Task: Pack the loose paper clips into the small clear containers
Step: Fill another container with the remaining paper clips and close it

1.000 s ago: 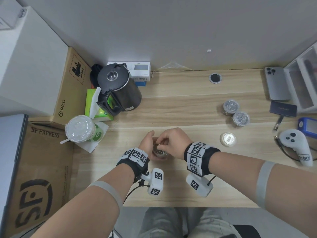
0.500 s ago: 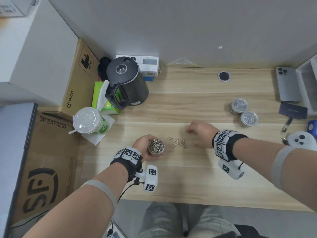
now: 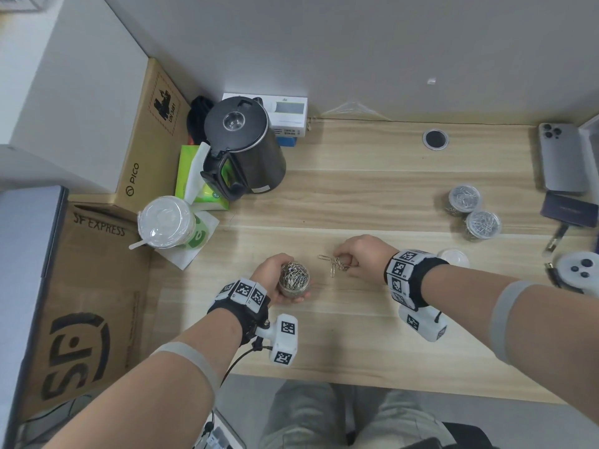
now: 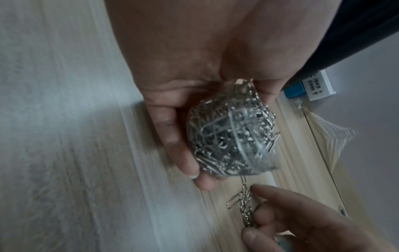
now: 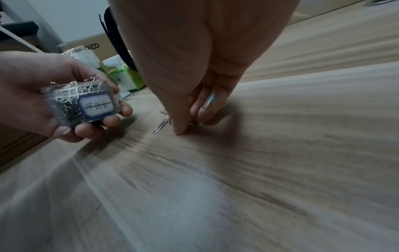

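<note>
Wooden table. Left hand, fingers wrapped round a lidless clear container heaped with clips, held above the table. Right hand just beside, fingertips pinching loose paper clips on the table.

The upright cardboard box reads "PICO" and "UN 3481", the larger carton below it carries "SF EXPRESS" and a big SF logo, while the clear container's blue-bordered handwritten label is illegible.
</note>
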Demonstrator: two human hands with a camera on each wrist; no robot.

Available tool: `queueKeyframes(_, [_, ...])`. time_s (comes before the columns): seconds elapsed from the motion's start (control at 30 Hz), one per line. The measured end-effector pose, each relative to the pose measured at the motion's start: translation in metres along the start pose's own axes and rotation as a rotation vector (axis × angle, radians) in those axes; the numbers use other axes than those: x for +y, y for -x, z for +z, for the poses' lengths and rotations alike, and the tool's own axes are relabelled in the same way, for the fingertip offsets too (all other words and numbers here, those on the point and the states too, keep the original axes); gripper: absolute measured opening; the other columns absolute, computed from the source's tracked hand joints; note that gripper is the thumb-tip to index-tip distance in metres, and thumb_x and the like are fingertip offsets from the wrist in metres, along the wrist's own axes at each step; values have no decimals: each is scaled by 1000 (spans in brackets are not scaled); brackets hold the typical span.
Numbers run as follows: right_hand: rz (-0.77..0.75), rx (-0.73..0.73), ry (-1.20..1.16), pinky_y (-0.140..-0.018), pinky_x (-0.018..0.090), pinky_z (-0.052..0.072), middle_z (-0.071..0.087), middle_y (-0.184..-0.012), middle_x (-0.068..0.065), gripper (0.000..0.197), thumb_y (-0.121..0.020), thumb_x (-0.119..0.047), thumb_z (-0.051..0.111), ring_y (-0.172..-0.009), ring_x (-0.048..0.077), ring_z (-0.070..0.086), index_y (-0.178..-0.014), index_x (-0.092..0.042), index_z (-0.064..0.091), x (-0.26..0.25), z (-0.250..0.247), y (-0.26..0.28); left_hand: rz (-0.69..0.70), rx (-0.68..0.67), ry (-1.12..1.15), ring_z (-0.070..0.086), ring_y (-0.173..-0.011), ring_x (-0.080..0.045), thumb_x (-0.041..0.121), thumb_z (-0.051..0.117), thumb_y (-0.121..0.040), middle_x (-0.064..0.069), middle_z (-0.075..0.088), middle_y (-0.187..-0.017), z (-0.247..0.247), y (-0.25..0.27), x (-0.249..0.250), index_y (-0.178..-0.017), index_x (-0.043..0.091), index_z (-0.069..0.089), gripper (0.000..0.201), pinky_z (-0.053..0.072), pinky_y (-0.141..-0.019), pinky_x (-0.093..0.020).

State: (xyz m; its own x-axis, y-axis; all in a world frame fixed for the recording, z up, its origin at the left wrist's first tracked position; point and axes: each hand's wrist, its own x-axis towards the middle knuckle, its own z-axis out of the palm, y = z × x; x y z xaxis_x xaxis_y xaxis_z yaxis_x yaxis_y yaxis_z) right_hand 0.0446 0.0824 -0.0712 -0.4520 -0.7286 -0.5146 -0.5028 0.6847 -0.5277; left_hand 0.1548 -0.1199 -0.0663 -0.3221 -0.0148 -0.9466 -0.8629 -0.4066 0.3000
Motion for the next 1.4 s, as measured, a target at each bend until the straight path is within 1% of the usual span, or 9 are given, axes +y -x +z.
queueKeyframes(0.1, [-2,-5,19,-85,27,45,60,-97,-3,41,-80,-5,64,-85,14,52,-120,-13,62,-4,-2,0,-2,-7,-7,68,-50,-32,28,44,-97,-15,71,-64,0,-1,1,-82,4,63,34,53,-50,-28])
queueKeyframes(0.23, [-9,-23,73,-81,27,47,68,-99,-4,41,-78,-3,57,-92,19,61,-116,-17,65,-11,-4,-3,1,-14,13,68,-48,-32,28,45,-97,-16,70,-64,-1,-1,2,-84,2,62,34,54,-47,-28])
queueKeyframes(0.43, [-11,-19,100,-76,21,42,73,-95,-8,42,-78,-1,53,-93,16,64,-113,-20,66,-8,-4,-7,16,-14,17,69,-53,-35,28,47,-96,-19,71,-72,-3,-5,4,-93,2,62,30,57,-48,-32])
queueKeyframes(0.63, [-14,-55,112,-83,19,42,73,-102,-7,44,-80,0,53,-99,15,65,-117,-20,65,-2,-8,-7,25,-3,0,69,-57,-36,27,47,-97,-17,72,-69,-6,-6,5,-90,4,62,28,57,-51,-33])
queueKeyframes(0.8, [6,-22,123,-87,32,46,59,-111,3,32,-78,-5,63,-100,25,58,-108,-15,60,-1,-9,-8,18,3,-2,68,-60,-35,27,48,-97,-17,70,-68,-2,-5,7,-93,3,61,28,57,-49,-31])
queueKeyframes(0.93, [99,-48,180,-85,35,52,66,-104,1,28,-78,-4,58,-98,25,62,-98,-22,64,-2,-4,-10,14,-5,8,69,-54,-34,27,47,-96,-18,70,-70,3,-5,10,-96,3,61,28,56,-46,-29])
queueKeyframes(1.13, [155,12,139,-82,37,54,65,-101,6,35,-81,-3,56,-95,29,62,-111,-21,60,-1,2,-7,6,-8,-14,69,-52,-34,28,48,-95,-18,69,-74,9,-8,12,-101,3,60,28,56,-46,-29])
queueKeyframes(1.27, [141,19,89,-85,38,53,54,-110,10,38,-81,3,56,-92,30,60,-114,-17,61,-4,5,-5,7,4,-18,69,-51,-34,28,48,-95,-16,70,-71,12,-11,12,-97,4,62,27,56,-46,-30])
queueKeyframes(1.4, [120,10,57,-89,38,50,55,-114,11,38,-81,1,55,-100,30,58,-113,-16,62,-6,7,-2,13,3,-26,69,-51,-34,28,47,-96,-15,71,-68,14,-11,12,-91,6,63,27,56,-47,-29])
